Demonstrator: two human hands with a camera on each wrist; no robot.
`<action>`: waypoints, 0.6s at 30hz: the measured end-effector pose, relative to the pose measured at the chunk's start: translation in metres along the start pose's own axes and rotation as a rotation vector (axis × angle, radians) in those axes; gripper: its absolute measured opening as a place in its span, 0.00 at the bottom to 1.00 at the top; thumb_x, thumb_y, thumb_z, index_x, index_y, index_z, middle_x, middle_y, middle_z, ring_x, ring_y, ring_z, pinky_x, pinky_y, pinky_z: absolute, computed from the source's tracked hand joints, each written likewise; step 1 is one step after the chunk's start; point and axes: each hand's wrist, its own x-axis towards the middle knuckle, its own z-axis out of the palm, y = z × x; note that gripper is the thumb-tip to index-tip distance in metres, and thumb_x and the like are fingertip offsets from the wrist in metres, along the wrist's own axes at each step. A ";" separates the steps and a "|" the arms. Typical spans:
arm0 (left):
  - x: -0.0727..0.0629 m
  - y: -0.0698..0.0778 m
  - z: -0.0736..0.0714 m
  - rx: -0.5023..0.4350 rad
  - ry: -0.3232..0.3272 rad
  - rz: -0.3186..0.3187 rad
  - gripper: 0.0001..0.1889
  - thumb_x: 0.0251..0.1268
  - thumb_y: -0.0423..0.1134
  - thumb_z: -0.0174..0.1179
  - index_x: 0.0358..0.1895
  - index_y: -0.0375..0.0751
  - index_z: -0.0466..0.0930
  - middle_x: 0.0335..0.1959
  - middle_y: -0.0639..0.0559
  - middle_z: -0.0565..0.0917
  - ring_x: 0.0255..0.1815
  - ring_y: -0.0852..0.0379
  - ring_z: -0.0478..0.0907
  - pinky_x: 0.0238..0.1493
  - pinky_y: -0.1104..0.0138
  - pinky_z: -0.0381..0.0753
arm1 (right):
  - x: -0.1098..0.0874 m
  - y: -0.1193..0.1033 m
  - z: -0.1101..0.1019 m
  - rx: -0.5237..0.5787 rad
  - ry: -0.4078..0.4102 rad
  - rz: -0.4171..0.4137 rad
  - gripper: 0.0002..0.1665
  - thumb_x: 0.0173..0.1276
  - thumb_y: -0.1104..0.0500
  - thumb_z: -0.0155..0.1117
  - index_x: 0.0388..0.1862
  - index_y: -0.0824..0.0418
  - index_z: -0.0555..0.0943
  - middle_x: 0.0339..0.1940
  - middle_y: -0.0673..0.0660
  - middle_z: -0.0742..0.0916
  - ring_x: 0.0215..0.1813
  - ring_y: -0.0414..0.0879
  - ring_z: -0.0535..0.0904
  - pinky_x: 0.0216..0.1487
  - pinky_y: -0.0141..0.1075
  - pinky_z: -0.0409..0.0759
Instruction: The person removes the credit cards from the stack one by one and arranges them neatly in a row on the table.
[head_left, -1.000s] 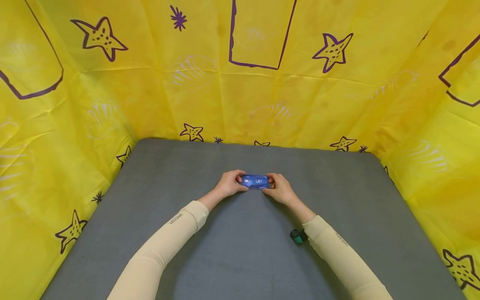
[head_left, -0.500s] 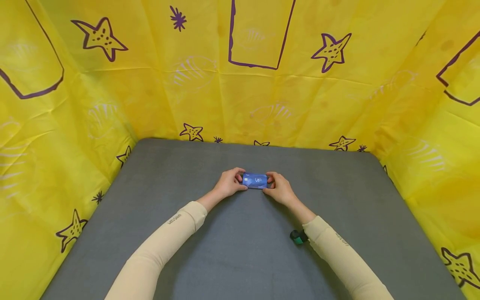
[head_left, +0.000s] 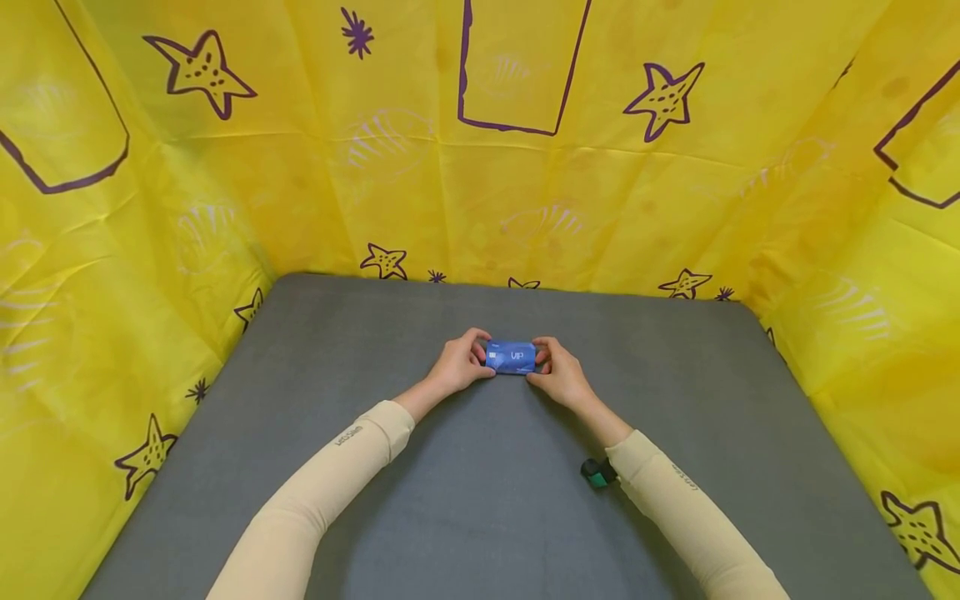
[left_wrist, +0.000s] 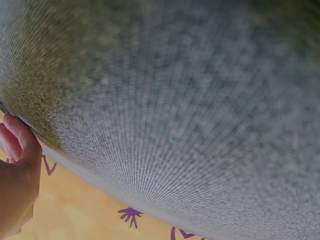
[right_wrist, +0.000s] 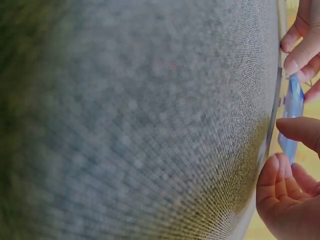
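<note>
Left hand (head_left: 456,364) and right hand (head_left: 562,374) pinch the card (head_left: 511,358) by its opposite short ends, its long axis lying crosswise between them over the worktop (head_left: 480,500), neither hand nearer.

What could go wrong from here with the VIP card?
Bending: the left hand and right hand pinch opposite ends of the blue VIP card, so squeezing inward might flex it.

Slipping: only the ends are held, with the middle unsupported by either hand; if one lets go early, the card could swing or drop toward the gray table.
</note>
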 end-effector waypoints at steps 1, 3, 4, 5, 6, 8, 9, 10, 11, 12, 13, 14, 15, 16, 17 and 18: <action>0.000 0.000 0.000 0.000 0.002 0.000 0.30 0.49 0.32 0.75 0.57 0.38 0.72 0.32 0.48 0.79 0.26 0.58 0.75 0.33 0.68 0.76 | 0.000 -0.001 0.000 0.005 0.001 0.005 0.34 0.53 0.69 0.73 0.60 0.67 0.71 0.38 0.62 0.82 0.32 0.47 0.75 0.36 0.37 0.73; -0.001 0.000 -0.001 0.000 0.002 -0.002 0.30 0.49 0.32 0.75 0.57 0.39 0.72 0.33 0.48 0.78 0.26 0.58 0.74 0.33 0.68 0.75 | 0.000 -0.002 0.000 0.016 0.004 0.017 0.34 0.53 0.69 0.73 0.60 0.67 0.71 0.38 0.62 0.81 0.32 0.47 0.75 0.36 0.37 0.72; -0.001 0.000 -0.001 -0.001 0.003 -0.003 0.30 0.50 0.32 0.75 0.57 0.39 0.72 0.33 0.48 0.78 0.26 0.58 0.74 0.33 0.69 0.75 | -0.001 -0.003 0.000 0.021 0.005 0.023 0.34 0.54 0.69 0.73 0.60 0.66 0.71 0.38 0.62 0.81 0.32 0.47 0.75 0.36 0.37 0.72; -0.002 0.001 -0.001 -0.003 0.002 -0.003 0.30 0.50 0.32 0.75 0.57 0.39 0.72 0.33 0.47 0.78 0.26 0.58 0.74 0.34 0.69 0.75 | -0.001 -0.003 0.001 0.025 0.007 0.027 0.34 0.54 0.69 0.73 0.60 0.66 0.71 0.38 0.62 0.81 0.32 0.48 0.75 0.36 0.37 0.72; -0.003 0.001 -0.001 -0.002 0.002 -0.003 0.30 0.50 0.32 0.75 0.57 0.39 0.72 0.33 0.47 0.78 0.26 0.58 0.74 0.34 0.69 0.75 | -0.001 -0.004 0.001 0.028 0.009 0.029 0.34 0.54 0.69 0.73 0.60 0.66 0.71 0.38 0.62 0.81 0.32 0.47 0.75 0.36 0.37 0.72; -0.004 0.001 -0.001 0.000 0.004 0.003 0.30 0.50 0.32 0.75 0.57 0.39 0.72 0.33 0.47 0.78 0.26 0.58 0.74 0.34 0.69 0.75 | -0.002 -0.005 0.001 0.033 0.014 0.028 0.34 0.53 0.69 0.74 0.60 0.65 0.71 0.38 0.61 0.81 0.32 0.47 0.75 0.36 0.37 0.72; -0.004 0.001 -0.002 0.001 0.005 0.005 0.30 0.50 0.32 0.75 0.57 0.39 0.72 0.33 0.47 0.78 0.26 0.58 0.74 0.34 0.69 0.75 | -0.003 -0.005 0.001 0.034 0.016 0.023 0.34 0.53 0.70 0.74 0.59 0.65 0.71 0.38 0.61 0.81 0.32 0.47 0.75 0.36 0.36 0.72; -0.005 0.001 -0.002 0.000 0.009 0.012 0.30 0.50 0.32 0.75 0.57 0.39 0.72 0.33 0.47 0.78 0.26 0.58 0.74 0.33 0.69 0.75 | -0.003 -0.006 0.001 0.038 0.019 0.020 0.34 0.53 0.70 0.74 0.59 0.65 0.71 0.38 0.61 0.81 0.32 0.47 0.75 0.36 0.36 0.72; -0.006 0.001 -0.002 -0.001 0.012 0.017 0.30 0.50 0.32 0.75 0.57 0.39 0.72 0.33 0.47 0.78 0.26 0.58 0.74 0.33 0.69 0.75 | -0.004 -0.006 0.002 0.040 0.021 0.018 0.35 0.53 0.70 0.74 0.59 0.65 0.71 0.37 0.60 0.81 0.32 0.47 0.75 0.35 0.36 0.72; -0.006 0.001 -0.002 -0.001 0.014 0.021 0.30 0.50 0.31 0.75 0.57 0.39 0.72 0.32 0.47 0.78 0.26 0.58 0.74 0.33 0.69 0.75 | -0.004 -0.007 0.002 0.043 0.022 0.016 0.35 0.53 0.70 0.74 0.59 0.65 0.71 0.37 0.60 0.81 0.32 0.46 0.75 0.35 0.36 0.72; -0.007 0.001 -0.003 0.000 0.015 0.025 0.30 0.50 0.31 0.75 0.57 0.39 0.72 0.32 0.47 0.78 0.26 0.58 0.74 0.33 0.69 0.74 | -0.005 -0.008 0.002 0.046 0.024 0.013 0.35 0.53 0.70 0.74 0.59 0.65 0.71 0.37 0.60 0.81 0.31 0.46 0.75 0.34 0.36 0.72; -0.008 0.001 -0.003 -0.002 0.016 0.029 0.30 0.50 0.31 0.75 0.57 0.39 0.72 0.32 0.47 0.78 0.26 0.58 0.74 0.32 0.69 0.75 | -0.006 -0.008 0.003 0.048 0.024 0.013 0.35 0.52 0.70 0.74 0.59 0.64 0.71 0.37 0.60 0.81 0.31 0.46 0.75 0.34 0.35 0.72; -0.009 0.000 -0.004 0.000 0.016 0.030 0.30 0.50 0.31 0.75 0.57 0.39 0.71 0.32 0.48 0.78 0.26 0.58 0.73 0.32 0.69 0.74 | -0.006 -0.009 0.003 0.053 0.025 0.014 0.35 0.52 0.70 0.75 0.59 0.64 0.71 0.37 0.59 0.81 0.31 0.46 0.74 0.34 0.35 0.72; -0.010 0.000 -0.004 0.001 0.015 0.032 0.30 0.50 0.31 0.75 0.57 0.39 0.71 0.32 0.48 0.78 0.25 0.59 0.73 0.32 0.69 0.74 | -0.007 -0.009 0.004 0.055 0.025 0.013 0.35 0.52 0.70 0.75 0.58 0.64 0.71 0.36 0.59 0.81 0.31 0.45 0.74 0.34 0.35 0.72; -0.011 0.000 -0.005 0.003 0.013 0.032 0.30 0.50 0.31 0.75 0.57 0.39 0.71 0.32 0.48 0.78 0.25 0.59 0.73 0.32 0.69 0.74 | -0.008 -0.009 0.004 0.056 0.025 0.012 0.35 0.52 0.70 0.75 0.58 0.64 0.71 0.36 0.59 0.81 0.31 0.45 0.74 0.34 0.35 0.72; -0.012 0.000 -0.005 0.005 0.010 0.033 0.30 0.51 0.32 0.74 0.57 0.39 0.71 0.32 0.48 0.77 0.25 0.59 0.73 0.31 0.69 0.74 | -0.008 -0.010 0.004 0.057 0.026 0.011 0.35 0.52 0.70 0.75 0.58 0.64 0.71 0.36 0.59 0.81 0.31 0.45 0.74 0.34 0.34 0.72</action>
